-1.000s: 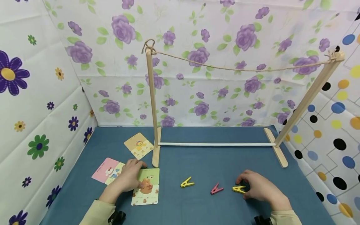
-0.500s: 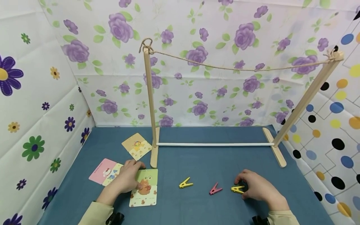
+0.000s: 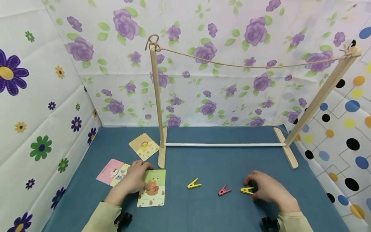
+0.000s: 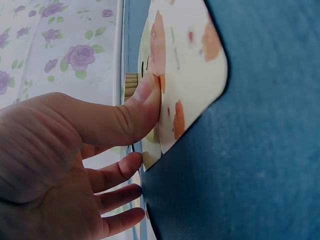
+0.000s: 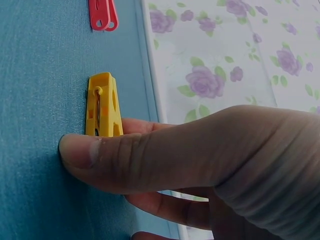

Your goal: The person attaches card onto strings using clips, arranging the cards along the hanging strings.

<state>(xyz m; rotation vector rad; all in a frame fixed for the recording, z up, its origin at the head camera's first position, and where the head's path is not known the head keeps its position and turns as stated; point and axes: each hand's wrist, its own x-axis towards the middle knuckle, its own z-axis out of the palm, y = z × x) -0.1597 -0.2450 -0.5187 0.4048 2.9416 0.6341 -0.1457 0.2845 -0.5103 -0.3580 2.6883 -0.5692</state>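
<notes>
at right hand, yellow clip lies crosswise, nose left

In the head view the left hand covers the left edge of the green bear card and the near right part of the pink-and-yellow card, whose figures are too small to name. The left wrist view's top edge cuts off the bear card, and the forefinger is hidden there. In the right wrist view the right hand's thumb hides the spread end of the right yellow clothespin; the red clothespin is cut off above.
</notes>
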